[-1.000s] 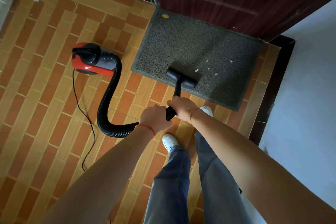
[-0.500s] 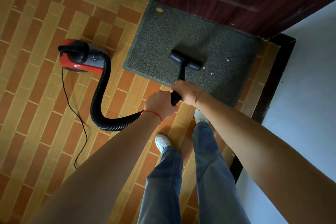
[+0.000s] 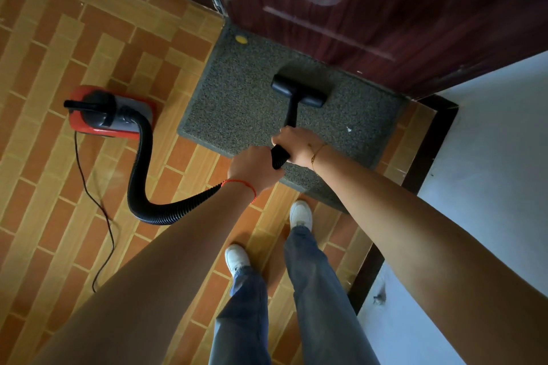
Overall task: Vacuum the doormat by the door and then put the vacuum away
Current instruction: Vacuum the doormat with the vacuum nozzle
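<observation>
Now nozzle farther up doormat.

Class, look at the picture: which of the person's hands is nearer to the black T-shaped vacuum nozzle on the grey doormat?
Right. The right hand grips the wand just below the black T-shaped vacuum nozzle; the left hand holds the ribbed hose end farther back.

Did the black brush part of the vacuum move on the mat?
Yes. The brush head has slid forward across the doormat, away from its near edge and toward the door. Most of the white scraps it passed are gone.
</observation>
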A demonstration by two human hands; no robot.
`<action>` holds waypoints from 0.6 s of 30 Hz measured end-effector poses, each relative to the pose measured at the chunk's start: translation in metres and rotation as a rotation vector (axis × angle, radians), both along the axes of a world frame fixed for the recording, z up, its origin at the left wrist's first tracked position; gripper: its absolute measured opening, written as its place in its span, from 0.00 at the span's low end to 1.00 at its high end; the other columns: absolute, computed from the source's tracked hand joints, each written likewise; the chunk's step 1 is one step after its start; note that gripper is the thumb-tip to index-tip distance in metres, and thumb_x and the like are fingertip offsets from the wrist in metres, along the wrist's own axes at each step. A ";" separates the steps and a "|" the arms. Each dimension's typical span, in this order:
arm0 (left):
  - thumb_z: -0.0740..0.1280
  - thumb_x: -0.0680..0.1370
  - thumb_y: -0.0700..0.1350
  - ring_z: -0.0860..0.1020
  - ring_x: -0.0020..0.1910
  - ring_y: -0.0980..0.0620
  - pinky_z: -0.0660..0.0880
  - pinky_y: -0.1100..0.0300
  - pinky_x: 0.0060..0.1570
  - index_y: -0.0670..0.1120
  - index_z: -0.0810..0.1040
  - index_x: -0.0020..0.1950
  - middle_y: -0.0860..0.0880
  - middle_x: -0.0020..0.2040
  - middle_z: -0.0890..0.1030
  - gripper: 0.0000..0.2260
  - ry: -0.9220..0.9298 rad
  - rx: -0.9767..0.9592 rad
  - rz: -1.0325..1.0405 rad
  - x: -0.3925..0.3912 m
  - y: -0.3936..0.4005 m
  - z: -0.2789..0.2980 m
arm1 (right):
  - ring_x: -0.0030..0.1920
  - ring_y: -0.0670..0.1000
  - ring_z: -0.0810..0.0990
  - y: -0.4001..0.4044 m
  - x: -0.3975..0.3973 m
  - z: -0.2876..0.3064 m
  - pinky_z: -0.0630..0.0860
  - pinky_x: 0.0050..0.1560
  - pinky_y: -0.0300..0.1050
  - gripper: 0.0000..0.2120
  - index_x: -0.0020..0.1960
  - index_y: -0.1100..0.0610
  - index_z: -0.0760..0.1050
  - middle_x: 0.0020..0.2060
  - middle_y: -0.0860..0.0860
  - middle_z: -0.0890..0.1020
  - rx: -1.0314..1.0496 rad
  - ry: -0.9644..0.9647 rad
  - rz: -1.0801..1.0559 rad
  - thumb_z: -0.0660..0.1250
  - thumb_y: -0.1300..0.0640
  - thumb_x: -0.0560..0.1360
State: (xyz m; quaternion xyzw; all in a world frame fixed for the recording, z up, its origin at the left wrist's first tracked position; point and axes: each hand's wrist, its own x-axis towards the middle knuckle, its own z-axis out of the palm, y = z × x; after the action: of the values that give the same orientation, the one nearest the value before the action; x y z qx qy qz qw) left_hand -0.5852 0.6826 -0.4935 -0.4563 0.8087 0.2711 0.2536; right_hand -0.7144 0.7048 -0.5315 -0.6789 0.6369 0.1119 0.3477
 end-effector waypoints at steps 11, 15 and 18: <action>0.66 0.73 0.49 0.76 0.34 0.48 0.72 0.59 0.30 0.46 0.74 0.43 0.51 0.32 0.72 0.07 0.025 -0.007 0.001 -0.086 -0.038 -0.004 | 0.49 0.56 0.81 -0.040 -0.087 -0.002 0.67 0.38 0.45 0.07 0.51 0.58 0.74 0.50 0.55 0.80 -0.005 0.013 -0.027 0.58 0.64 0.78; 0.66 0.73 0.50 0.75 0.33 0.48 0.69 0.59 0.30 0.47 0.73 0.41 0.51 0.31 0.71 0.08 0.027 -0.016 -0.020 -0.101 -0.042 -0.002 | 0.49 0.56 0.81 -0.044 -0.102 0.002 0.66 0.37 0.44 0.08 0.53 0.59 0.74 0.49 0.55 0.80 -0.007 0.027 0.005 0.59 0.67 0.77; 0.66 0.73 0.50 0.76 0.33 0.47 0.71 0.59 0.31 0.46 0.73 0.41 0.51 0.31 0.72 0.08 0.034 -0.015 -0.022 -0.106 -0.043 -0.001 | 0.48 0.56 0.81 -0.044 -0.107 0.003 0.67 0.38 0.44 0.07 0.51 0.58 0.73 0.49 0.56 0.80 -0.017 0.022 0.002 0.58 0.66 0.78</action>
State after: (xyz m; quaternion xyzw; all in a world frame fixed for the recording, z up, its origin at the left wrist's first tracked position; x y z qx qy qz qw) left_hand -0.6916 0.6399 -0.4946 -0.4447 0.8198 0.2699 0.2393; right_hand -0.8213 0.6608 -0.5282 -0.6812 0.6409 0.1141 0.3349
